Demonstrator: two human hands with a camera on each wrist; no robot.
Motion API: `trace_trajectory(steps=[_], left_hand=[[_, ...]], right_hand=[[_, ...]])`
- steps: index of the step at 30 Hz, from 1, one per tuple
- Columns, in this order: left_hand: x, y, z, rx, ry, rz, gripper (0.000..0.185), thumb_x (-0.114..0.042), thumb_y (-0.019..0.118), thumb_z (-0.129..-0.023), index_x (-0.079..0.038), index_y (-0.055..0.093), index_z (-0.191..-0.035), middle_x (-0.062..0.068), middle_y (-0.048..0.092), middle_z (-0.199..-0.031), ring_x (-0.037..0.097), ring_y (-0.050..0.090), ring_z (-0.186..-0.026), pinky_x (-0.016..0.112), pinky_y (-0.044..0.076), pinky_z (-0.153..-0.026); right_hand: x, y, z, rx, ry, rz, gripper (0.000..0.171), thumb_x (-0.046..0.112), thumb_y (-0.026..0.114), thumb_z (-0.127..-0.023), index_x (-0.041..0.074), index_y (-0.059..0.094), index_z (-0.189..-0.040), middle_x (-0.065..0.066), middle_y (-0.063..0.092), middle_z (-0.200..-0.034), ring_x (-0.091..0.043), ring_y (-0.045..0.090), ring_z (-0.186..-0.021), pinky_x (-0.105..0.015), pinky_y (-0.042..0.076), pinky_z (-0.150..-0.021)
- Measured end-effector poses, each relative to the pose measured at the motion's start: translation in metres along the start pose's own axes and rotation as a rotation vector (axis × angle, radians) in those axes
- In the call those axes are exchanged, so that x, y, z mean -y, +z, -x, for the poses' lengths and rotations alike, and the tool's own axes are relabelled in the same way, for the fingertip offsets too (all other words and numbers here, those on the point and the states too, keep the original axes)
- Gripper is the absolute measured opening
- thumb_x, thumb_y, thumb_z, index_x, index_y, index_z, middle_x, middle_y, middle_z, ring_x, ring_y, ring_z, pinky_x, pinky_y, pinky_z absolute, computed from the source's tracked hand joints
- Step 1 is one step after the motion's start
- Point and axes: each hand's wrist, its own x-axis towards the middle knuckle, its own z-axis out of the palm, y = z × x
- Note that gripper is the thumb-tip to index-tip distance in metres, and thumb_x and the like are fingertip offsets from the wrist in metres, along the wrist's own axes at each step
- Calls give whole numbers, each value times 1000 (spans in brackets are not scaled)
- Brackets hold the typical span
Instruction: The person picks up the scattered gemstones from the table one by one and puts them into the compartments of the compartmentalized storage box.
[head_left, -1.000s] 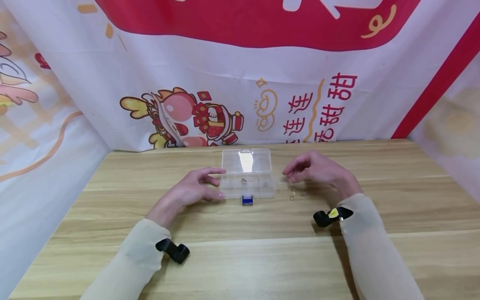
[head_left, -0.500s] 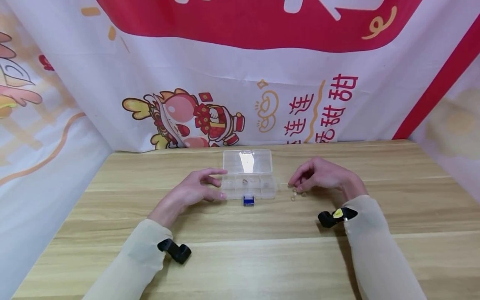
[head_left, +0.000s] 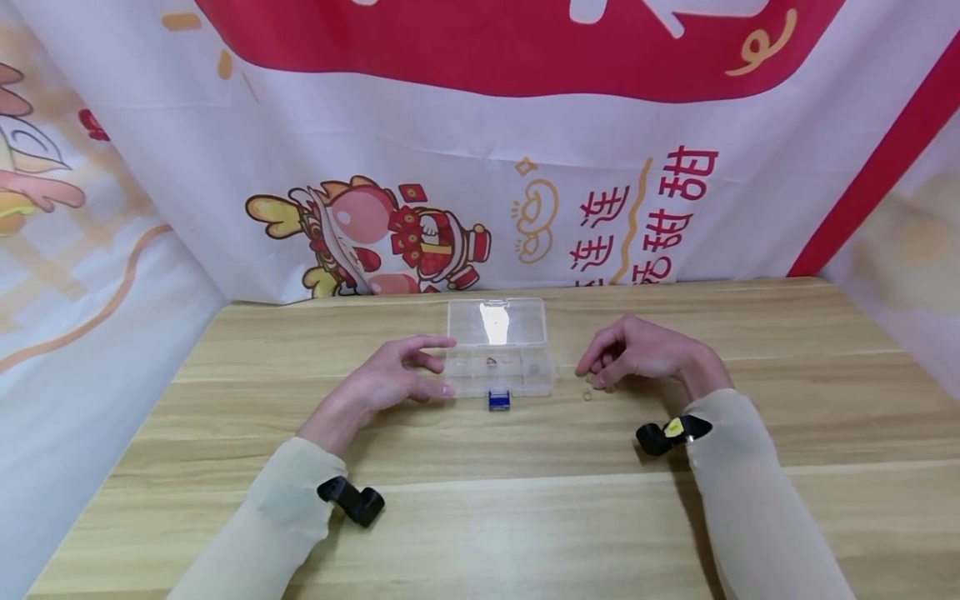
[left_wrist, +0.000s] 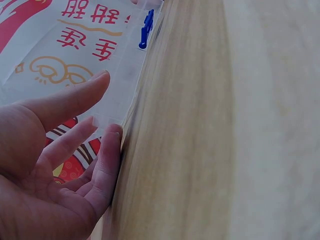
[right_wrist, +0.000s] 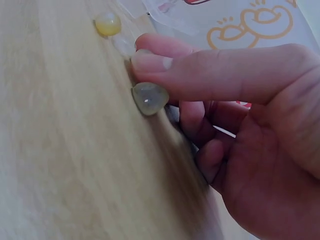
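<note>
A clear plastic compartment box (head_left: pixel 497 367) lies on the wooden table (head_left: pixel 480 517) with its lid open and a blue latch (head_left: pixel 498 400) at its front. My left hand (head_left: pixel 401 375) rests against the box's left end with straight fingers (left_wrist: pixel 107 160); the box wall (left_wrist: pixel 125 65) and the latch (left_wrist: pixel 146 27) show in the left wrist view. My right hand (head_left: pixel 633 354) is right of the box, low over the table. Its thumb and a finger pinch a pale greyish bead (right_wrist: pixel 149 98). A yellow bead (right_wrist: pixel 108 23) and a clear bead (right_wrist: pixel 122 45) lie just beyond it.
One small bead (head_left: pixel 587 394) lies on the table between the box and my right hand. A small reddish item (head_left: pixel 491 362) sits in one box compartment. Printed cloth walls (head_left: pixel 480 167) close the back and both sides. Bare wood stretches toward me.
My right hand came down to the loose beads right of the box and its fingertips closed on one. The left hand has stayed against the box.
</note>
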Motion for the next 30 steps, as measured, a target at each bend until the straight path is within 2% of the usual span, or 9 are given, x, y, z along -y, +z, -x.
trace_trajectory(steps=[15, 25, 30], left_hand=[[0, 1, 0, -1, 1, 1, 72, -14, 88, -86, -31, 60, -150, 13, 60, -137, 26, 65, -109, 32, 61, -89], [-1, 3, 1, -1, -1, 8, 72, -12, 88, -86, -31, 60, -150, 13, 60, -137, 26, 65, -109, 33, 62, -89], [-1, 1, 1, -6, -7, 3, 71, -13, 88, -87, -31, 60, -150, 13, 60, -137, 26, 65, -111, 33, 62, -89]], right_hand=[[-1, -2, 0, -3, -5, 45, 17, 10, 85, -87, 8, 82, -104, -7, 75, -94, -18, 61, -85, -25, 53, -77], [2, 0, 2, -59, -13, -1, 15, 18, 85, -90, 12, 81, -103, -9, 78, -105, -23, 61, -95, -31, 52, -86], [6, 2, 0, -64, -23, -8, 16, 19, 84, -90, 12, 80, -105, -10, 76, -106, -24, 58, -94, -31, 51, -83]])
